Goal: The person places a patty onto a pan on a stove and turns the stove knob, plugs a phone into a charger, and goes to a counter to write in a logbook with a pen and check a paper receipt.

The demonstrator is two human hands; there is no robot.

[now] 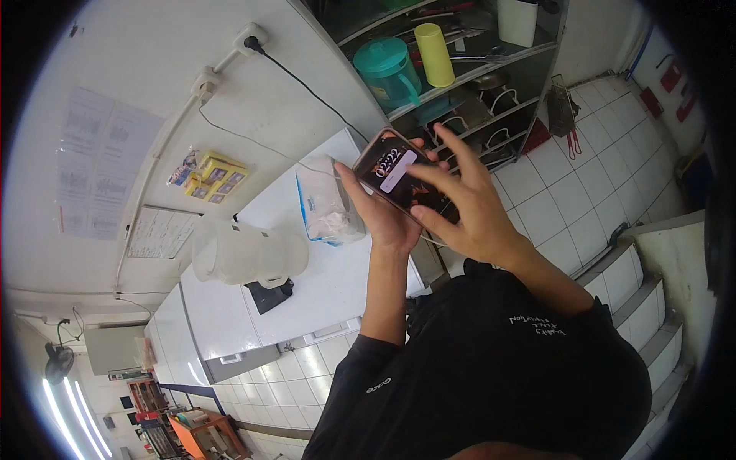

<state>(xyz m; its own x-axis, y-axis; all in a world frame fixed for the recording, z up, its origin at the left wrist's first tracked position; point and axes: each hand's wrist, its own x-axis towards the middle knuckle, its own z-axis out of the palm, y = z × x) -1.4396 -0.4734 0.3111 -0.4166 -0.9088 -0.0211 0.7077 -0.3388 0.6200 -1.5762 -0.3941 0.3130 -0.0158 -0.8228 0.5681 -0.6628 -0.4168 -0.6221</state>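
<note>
Phone (396,176) lies in the left hand (391,221), gripped by its edges; over its lit screen (387,165) the right hand (484,213) has fingers spread, contact unclear. Screen use seems the present step; next move probably calls for steady grip and 1 precise tap.

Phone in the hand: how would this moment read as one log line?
left hand: holds lit phone; right hand: over it, touch unclear; nearby: wrapped pack on white surface

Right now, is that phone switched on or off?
On: the phone is lit up, showing white digits and a pale box.
</note>
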